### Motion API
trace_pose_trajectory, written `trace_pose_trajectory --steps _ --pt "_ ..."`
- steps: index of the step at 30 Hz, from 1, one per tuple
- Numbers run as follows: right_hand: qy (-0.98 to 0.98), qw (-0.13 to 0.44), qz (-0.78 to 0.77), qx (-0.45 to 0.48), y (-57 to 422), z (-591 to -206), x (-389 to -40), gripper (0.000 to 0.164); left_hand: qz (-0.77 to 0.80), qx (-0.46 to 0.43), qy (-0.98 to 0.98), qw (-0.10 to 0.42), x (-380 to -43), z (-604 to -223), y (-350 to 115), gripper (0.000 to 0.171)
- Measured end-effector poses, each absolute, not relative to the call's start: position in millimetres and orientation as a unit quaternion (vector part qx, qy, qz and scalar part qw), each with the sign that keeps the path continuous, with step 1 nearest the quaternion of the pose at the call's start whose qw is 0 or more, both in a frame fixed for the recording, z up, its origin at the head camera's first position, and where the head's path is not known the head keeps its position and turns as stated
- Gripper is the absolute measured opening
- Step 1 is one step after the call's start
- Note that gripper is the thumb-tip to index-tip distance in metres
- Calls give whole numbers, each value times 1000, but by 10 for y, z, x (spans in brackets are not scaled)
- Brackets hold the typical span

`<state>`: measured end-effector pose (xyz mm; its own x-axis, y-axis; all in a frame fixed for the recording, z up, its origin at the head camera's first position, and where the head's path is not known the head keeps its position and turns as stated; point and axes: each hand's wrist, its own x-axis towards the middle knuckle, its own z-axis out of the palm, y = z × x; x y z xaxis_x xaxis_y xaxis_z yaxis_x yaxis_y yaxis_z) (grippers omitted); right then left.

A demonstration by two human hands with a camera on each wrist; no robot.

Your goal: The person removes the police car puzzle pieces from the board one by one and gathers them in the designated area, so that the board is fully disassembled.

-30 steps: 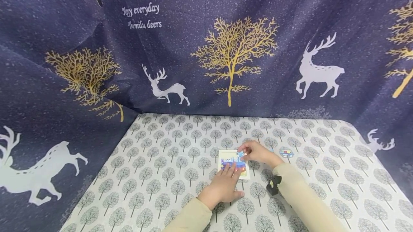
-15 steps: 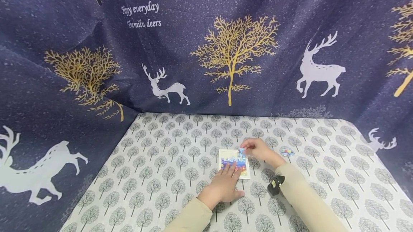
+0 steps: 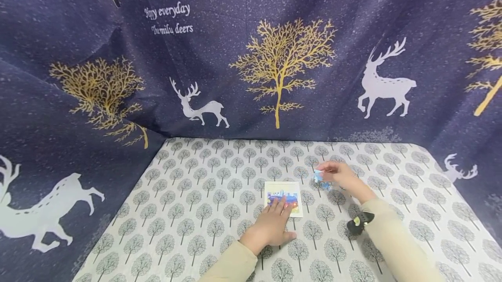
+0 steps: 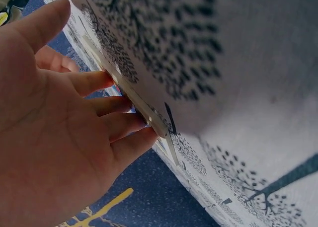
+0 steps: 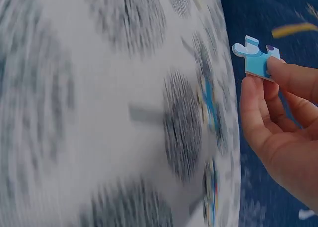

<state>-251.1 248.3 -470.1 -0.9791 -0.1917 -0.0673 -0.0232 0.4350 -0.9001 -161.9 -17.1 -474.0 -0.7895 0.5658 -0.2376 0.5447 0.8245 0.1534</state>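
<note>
My left hand (image 3: 270,227) lies with straight fingers over the lower part of a small jigsaw puzzle board (image 3: 282,183), which has a pale frame and a picture of a blue vehicle. In the left wrist view, the fingertips (image 4: 144,130) press on the edge-on board (image 4: 141,108). Right of the board, my right hand (image 3: 342,176) pinches a light blue jigsaw piece (image 3: 318,175) between thumb and fingers. Its tabs stick out past the fingers, and the piece (image 5: 256,63) is raised over the table in the right wrist view.
Another blue jigsaw piece (image 3: 326,186) lies on the cloth below the right hand. The right wrist view shows two blurred loose pieces, the nearer one (image 5: 212,192) at the bottom. A tree-print cloth (image 3: 204,238) covers the table, with a dark deer-print curtain (image 3: 235,55) behind it.
My right hand has moved away from the board's upper right corner, carrying the light blue jigsaw piece to the right. It now overlaps the spot of a loose piece seen before. The left hand stays put.
</note>
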Motion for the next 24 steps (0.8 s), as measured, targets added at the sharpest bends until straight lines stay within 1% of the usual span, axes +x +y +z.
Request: trace_pose_trajectory --steps 3,7,11,14,16,19,24 --pt "843 79 -528 -60 2684 -4658 -2468 35 36 292 946 136 -1624 -4751 -171 81" --pt "848 67 -524 -51 2978 -4709 -2440 40 34 291 946 135 -1631 -4804 -168 82" --pt "859 68 -506 -36 3218 -4724 -2378 42 32 293 946 136 -1626 -4825 -166 82" --pt "865 70 -495 -33 3365 -4713 -2326 44 34 293 945 137 -1621 -4818 -162 82" --pt "866 60 -495 -33 3453 -4721 -2305 45 34 293 945 138 -1617 -4805 -161 82" --pt "852 55 -520 -32 3577 -4756 -2291 45 34 292 946 138 -1616 -4792 -162 82" --pt "840 72 -538 -27 3743 -4809 -2272 46 36 292 945 139 -1624 -4797 -161 83"
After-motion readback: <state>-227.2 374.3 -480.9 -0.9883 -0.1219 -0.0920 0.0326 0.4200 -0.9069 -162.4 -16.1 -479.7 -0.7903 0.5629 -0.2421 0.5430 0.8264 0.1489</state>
